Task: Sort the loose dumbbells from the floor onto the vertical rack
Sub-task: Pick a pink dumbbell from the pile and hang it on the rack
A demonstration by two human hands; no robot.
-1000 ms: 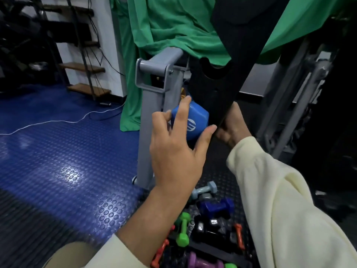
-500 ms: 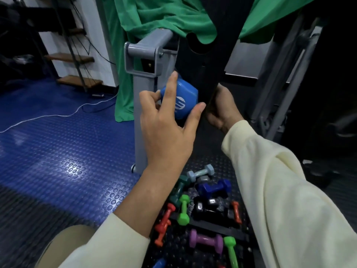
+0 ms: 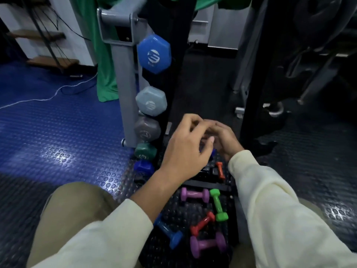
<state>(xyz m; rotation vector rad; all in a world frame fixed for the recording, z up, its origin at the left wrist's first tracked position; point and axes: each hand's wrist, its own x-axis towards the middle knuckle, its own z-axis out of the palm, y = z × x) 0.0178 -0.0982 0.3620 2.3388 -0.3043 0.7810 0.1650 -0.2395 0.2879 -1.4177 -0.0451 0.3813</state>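
The grey vertical rack [image 3: 125,93] stands left of centre. Its pegs carry a big blue dumbbell [image 3: 154,54] on top, then a pale grey-blue one [image 3: 151,101], a grey one [image 3: 147,130], a teal one [image 3: 145,151] and a dark blue one [image 3: 144,167]. My left hand [image 3: 185,151] hovers low over the floor pile, fingers loosely curled, holding nothing I can see. My right hand [image 3: 225,141] sits close beside it, its fingers partly hidden behind the left. Loose on the mat lie a purple dumbbell [image 3: 195,194], a green one [image 3: 217,205], a red one [image 3: 202,222], a blue one [image 3: 168,232] and an orange one [image 3: 220,170].
A black machine upright [image 3: 251,74] rises just right of my hands, with grey metal legs [image 3: 241,84] behind it. Green cloth [image 3: 104,55] hangs behind the rack. A white cable [image 3: 48,97] crosses the blue studded floor at left. My knee [image 3: 77,209] is at bottom left.
Both hands have let go of the big blue dumbbell, which now sits on the rack's top peg, and dropped down to the floor pile. The view has tilted downward.
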